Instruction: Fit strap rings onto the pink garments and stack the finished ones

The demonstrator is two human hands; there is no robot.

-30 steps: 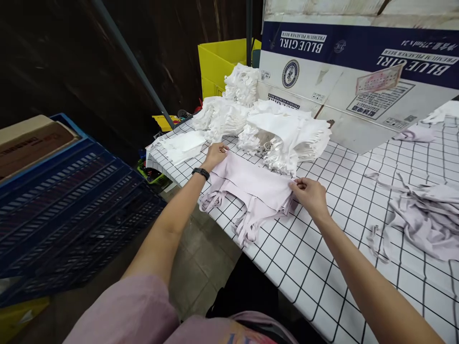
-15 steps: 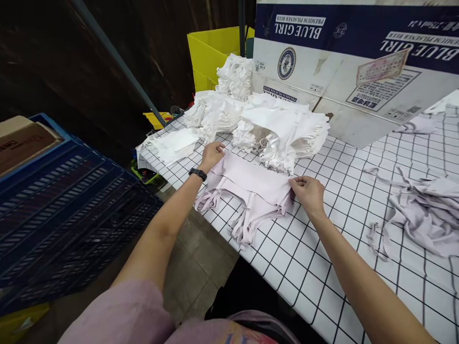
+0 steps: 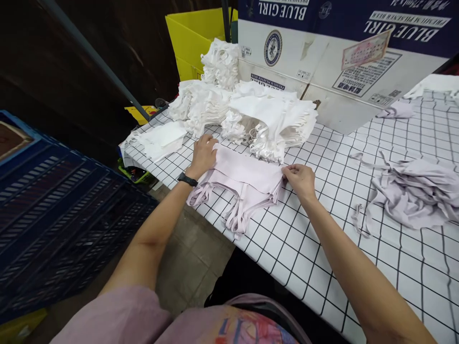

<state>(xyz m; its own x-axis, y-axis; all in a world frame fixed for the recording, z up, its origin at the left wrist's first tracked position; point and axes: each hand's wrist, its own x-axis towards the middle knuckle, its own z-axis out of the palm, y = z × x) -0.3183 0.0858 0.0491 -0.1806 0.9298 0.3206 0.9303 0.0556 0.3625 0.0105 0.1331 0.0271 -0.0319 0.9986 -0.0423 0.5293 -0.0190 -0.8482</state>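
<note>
A small stack of pale lilac strappy tops [image 3: 247, 168] lies flat on the grid-patterned table, straps hanging towards its near edge. At the stack's far left corner is my left hand [image 3: 203, 155], palm down, its fingers slightly bent and the thumb apart from them; a black band circles that wrist. My right hand [image 3: 300, 180] pinches the right corner of the top layer between thumb and fingertips. Just behind the stack sit piles of white strappy garments [image 3: 270, 112]. A loose heap of lilac garments [image 3: 416, 191] rests to the right.
A large upside-down printed carton [image 3: 322, 62] stands at the back of the table [image 3: 287, 243]. Behind the white piles is a yellow bin [image 3: 190, 36]. Blue plastic crates [image 3: 71, 215] rise from the floor at the left. A slanted metal pole [image 3: 96, 57] stands behind the table's left corner.
My left hand has loosened its pinch on the left corner and its fingers have moved apart. The right hand keeps its pinch. The whole view has shifted slightly.
</note>
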